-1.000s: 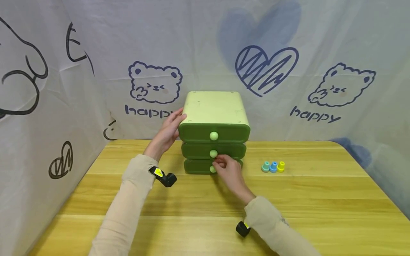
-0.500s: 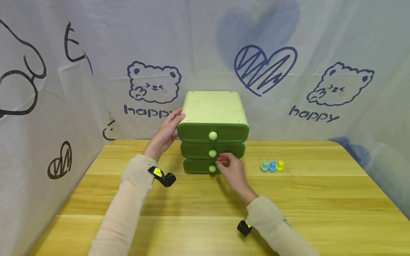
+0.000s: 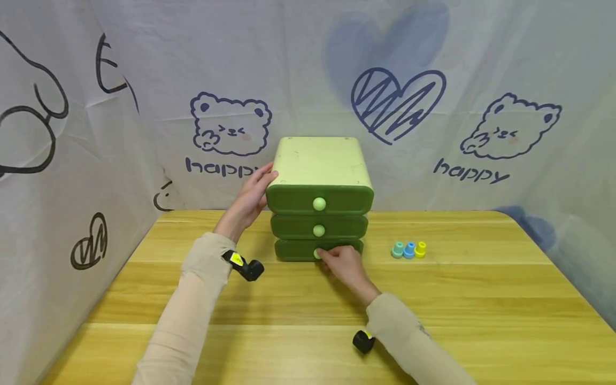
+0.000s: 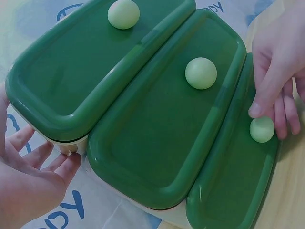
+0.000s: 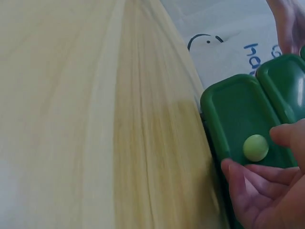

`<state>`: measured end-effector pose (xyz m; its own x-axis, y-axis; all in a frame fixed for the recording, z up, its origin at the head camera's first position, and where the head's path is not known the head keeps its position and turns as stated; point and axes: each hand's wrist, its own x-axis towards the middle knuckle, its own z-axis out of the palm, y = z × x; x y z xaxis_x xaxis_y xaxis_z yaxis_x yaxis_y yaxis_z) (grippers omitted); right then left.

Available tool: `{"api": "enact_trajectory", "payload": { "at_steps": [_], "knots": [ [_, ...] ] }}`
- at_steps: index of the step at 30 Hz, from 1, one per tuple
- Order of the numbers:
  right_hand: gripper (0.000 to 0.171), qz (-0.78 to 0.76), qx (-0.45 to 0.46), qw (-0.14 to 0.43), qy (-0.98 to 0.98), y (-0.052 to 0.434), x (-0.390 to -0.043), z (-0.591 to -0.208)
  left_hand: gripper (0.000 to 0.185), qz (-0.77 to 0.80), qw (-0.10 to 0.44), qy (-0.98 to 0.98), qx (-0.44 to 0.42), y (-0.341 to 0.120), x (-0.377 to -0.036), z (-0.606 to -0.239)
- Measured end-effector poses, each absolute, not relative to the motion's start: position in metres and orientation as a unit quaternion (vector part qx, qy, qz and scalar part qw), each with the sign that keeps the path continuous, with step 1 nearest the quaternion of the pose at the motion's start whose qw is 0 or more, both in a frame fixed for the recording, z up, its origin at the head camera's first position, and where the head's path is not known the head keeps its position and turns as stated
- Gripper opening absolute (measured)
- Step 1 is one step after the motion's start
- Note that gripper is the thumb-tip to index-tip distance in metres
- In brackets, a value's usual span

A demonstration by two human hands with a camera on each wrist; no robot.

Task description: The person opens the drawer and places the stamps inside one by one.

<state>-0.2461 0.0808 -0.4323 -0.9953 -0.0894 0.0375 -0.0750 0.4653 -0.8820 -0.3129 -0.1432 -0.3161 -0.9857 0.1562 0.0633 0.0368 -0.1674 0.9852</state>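
Note:
A small drawer cabinet (image 3: 317, 160) with a pale yellow-green shell and three green drawer fronts stands toward the back of the table. All three drawers look closed. Against the cabinet's left side rests my left hand (image 3: 247, 200), its fingers extended along the shell. My right hand (image 3: 344, 264) is at the bottom drawer (image 3: 293, 250), with thumb and fingers around its round light-green knob (image 4: 262, 130). In the right wrist view, the knob (image 5: 256, 147) sits between the thumb and the fingers (image 5: 238, 179); how firmly they grip it is not visible.
Three small cone-shaped pieces stand in a row right of the cabinet: teal (image 3: 397, 250), blue (image 3: 409, 250) and yellow (image 3: 421, 249). The wooden table (image 3: 269, 342) reaches a printed cloth backdrop (image 3: 308, 69) behind the cabinet.
My right hand first drew slightly right of the knobs, then moved down and left to the bottom knob. The left hand stays on the cabinet's side. The drawers look unchanged.

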Motion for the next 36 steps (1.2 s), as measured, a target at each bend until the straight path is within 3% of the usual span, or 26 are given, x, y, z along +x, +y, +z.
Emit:
{"api": "enact_trajectory", "payload": {
  "at_steps": [6, 36],
  "knots": [
    [0.034, -0.590, -0.015, 0.061, 0.805, 0.0747, -0.2500, -0.4384, 0.059, 0.757, 0.040, 0.648, 0.072, -0.1439, -0.3124, -0.3153],
    [0.027, -0.643, -0.001, 0.063, 0.763, 0.0736, -0.2446, -0.4425, 0.059, 0.756, 0.039, 0.649, 0.070, -0.1442, -0.3143, -0.3185]
  ]
}}
